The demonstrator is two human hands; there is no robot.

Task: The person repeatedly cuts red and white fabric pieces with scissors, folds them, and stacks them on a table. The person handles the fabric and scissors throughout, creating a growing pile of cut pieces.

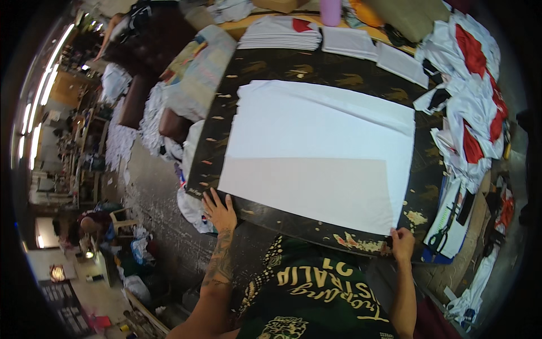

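White fabric point(333, 121) is spread across a dark, patterned table point(265, 65), with a long ridge or fold running along its far right part. Over its near half lies an off-white fabric panel point(305, 189). My right hand point(402, 244) pinches the near right corner of that panel at the table's front edge. At the near left corner of the table my left hand point(219, 210) rests with fingers spread, just off the fabric's edge, holding nothing.
Folded white fabric stacks point(279, 35) line the table's far edge. A red-and-white fabric heap point(471, 96) lies along the right side, with scissors point(437, 240) nearer me. A pink cylindrical container point(330, 12) stands behind. At left are a patterned cloth bundle point(197, 73) and a seated person point(93, 226).
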